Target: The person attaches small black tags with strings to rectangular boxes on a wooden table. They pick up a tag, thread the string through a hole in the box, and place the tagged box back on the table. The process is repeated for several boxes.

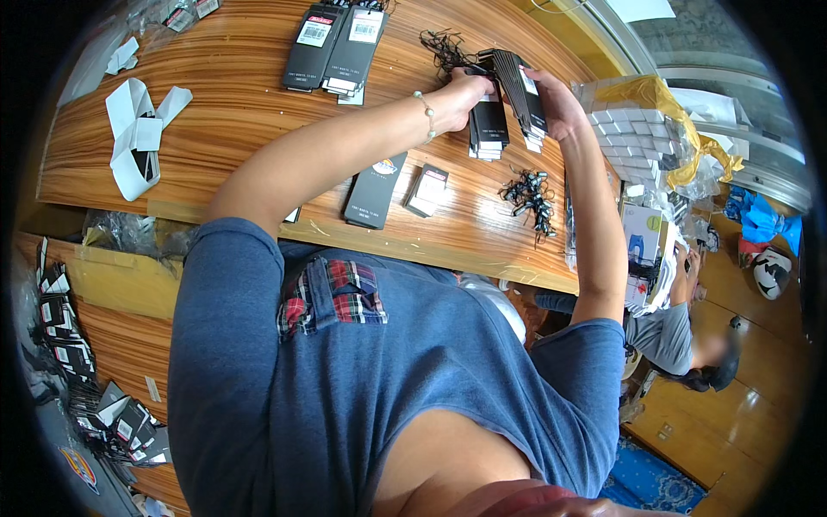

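Head view, from the left: shows a heap of black tags [129,426] at the lower edge, then a folded white paper strip [127,164] on the tabletop [224,86]. Next shows two labelled stacks [308,65] of black tags side by side at the top and, nearer the body, a black card [370,196] with a small stack [427,189] just right of it. Has a tangle of black cords [442,50] above the left hand [466,96], laid on the upper end of a black tag stack [489,127], fingers bent and partly hidden; cannot tell whether closed on it. Has the right hand [562,105] at the upper right edge of a fanned tag stack [519,95], fingers loosely curved; cannot tell whether gripping. Below, shows a pile of black strings [531,200]; farther right, wrapped white boxes [629,129] and a person in grey [663,338].
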`<state>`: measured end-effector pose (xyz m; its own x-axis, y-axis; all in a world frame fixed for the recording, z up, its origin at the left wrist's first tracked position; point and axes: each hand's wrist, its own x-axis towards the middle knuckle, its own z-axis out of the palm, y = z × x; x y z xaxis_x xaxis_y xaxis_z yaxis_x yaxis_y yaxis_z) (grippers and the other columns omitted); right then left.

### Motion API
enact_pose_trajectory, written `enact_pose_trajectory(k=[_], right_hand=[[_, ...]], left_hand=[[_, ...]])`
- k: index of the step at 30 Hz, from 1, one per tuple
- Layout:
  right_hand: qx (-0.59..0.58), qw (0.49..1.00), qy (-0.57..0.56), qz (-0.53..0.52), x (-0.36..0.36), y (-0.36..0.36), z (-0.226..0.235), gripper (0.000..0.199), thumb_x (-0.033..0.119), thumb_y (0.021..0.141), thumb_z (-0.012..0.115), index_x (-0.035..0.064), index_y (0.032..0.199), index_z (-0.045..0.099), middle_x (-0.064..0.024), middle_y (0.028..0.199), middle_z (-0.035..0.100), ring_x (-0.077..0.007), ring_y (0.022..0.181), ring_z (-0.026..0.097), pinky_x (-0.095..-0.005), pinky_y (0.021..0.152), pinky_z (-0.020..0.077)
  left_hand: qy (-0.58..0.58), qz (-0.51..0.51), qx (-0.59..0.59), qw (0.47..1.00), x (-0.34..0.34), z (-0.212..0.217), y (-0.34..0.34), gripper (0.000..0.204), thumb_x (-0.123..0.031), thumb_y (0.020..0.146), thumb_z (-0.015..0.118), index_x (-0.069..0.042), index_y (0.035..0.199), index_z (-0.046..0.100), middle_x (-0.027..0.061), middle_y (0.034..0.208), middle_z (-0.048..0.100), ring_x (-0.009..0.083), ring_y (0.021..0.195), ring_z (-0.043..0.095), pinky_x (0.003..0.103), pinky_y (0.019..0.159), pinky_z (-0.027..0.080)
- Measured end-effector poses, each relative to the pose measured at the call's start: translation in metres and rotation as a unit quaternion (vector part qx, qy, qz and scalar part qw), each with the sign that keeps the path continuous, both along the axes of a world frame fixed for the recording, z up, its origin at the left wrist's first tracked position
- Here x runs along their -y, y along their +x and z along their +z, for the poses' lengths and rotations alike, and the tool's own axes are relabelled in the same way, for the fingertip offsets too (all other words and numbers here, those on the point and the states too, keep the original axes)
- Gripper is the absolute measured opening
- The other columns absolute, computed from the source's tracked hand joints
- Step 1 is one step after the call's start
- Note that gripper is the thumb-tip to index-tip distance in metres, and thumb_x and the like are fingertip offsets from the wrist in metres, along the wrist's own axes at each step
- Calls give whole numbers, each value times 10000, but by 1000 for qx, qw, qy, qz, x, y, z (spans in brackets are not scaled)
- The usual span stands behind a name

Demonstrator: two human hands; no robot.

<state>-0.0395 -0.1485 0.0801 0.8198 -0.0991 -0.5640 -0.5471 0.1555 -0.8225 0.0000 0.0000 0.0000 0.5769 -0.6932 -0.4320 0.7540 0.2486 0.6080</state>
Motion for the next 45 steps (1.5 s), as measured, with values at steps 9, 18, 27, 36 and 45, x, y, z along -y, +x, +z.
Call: enact_pose_trajectory(k=[9, 18, 27, 36, 45], right_hand=[[44, 999, 19, 15, 3, -19, -5, 359, 295, 861, 482, 21, 1092, 508, -131, 965, 599, -215, 731, 599, -271, 489, 518], [-2, 998, 56, 38, 9, -31, -9, 384, 247, 799, 529, -2, 1089, 490, -131, 919, 571, -177, 660, 546, -208, 439, 455], [18, 960, 280, -20, 33, -30, -18, 406, 185, 834, 492, -99, 1115, 423, -218, 973, 513, -170, 693, 495, -184, 511, 464], [-34, 994, -94, -52, -2, -16, 23, 317, 204, 831, 523, -21, 1050, 484, -168, 876, 565, -203, 729, 583, -308, 609, 533], [136, 962, -204, -123, -30, -38, -33, 289, 129, 796, 558, -2, 1041, 479, -84, 892, 569, -155, 825, 518, -270, 750, 400]], left_hand=[[-34, -36, -1, 999, -15, 17, -4, 238, -299, 901, 452, -83, 986, 505, 53, 821, 571, 155, 688, 592, 309, 533, 529], [70, 44, 166, 983, -5, -19, -6, 476, -289, 828, 599, -12, 1140, 369, 126, 960, 539, 179, 850, 558, 322, 635, 501], [92, 1, 80, 993, -13, 1, -17, 331, -294, 840, 572, -28, 1013, 480, 104, 881, 579, 162, 766, 585, 324, 564, 523], [91, -52, -9, 994, -7, 5, -25, 160, -149, 888, 457, -32, 972, 528, 108, 866, 603, 187, 736, 614, 336, 585, 541], [34, -8, -83, 996, -4, 29, -28, 259, -101, 916, 309, 24, 974, 529, 147, 866, 598, 218, 746, 614, 360, 627, 543]])
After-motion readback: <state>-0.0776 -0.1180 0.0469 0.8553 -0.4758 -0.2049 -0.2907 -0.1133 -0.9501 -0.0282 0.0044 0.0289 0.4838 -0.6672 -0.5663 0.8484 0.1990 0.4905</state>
